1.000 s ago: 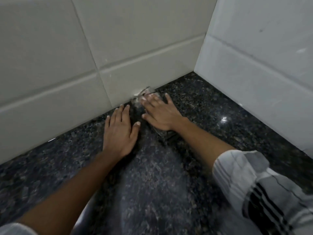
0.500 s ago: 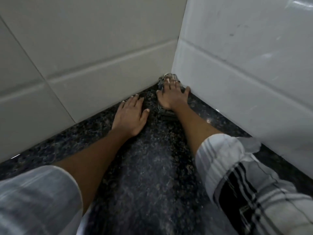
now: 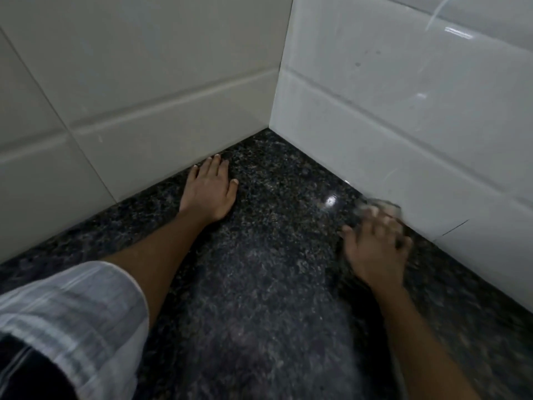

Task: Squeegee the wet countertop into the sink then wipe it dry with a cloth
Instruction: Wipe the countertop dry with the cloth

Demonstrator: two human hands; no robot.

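Note:
The dark speckled granite countertop (image 3: 259, 284) fills the lower view and ends in a tiled corner. My left hand (image 3: 209, 192) lies flat on it, fingers straight, fingertips near the back wall. My right hand (image 3: 375, 249) is blurred by motion and presses down on a dark cloth (image 3: 383, 207) against the right wall's base. Only the cloth's pale far edge and a dark bit by my fingers show; the rest is under my hand. No squeegee or sink is in view.
White tiled walls meet at the corner (image 3: 269, 128): the back wall (image 3: 144, 96) on the left, the right wall (image 3: 403, 111) running toward me. A bright glint (image 3: 330, 201) sits on the counter near the right wall.
My right hand has slid the cloth out of the corner, along the right wall toward me. My left hand stays flat near the back wall.

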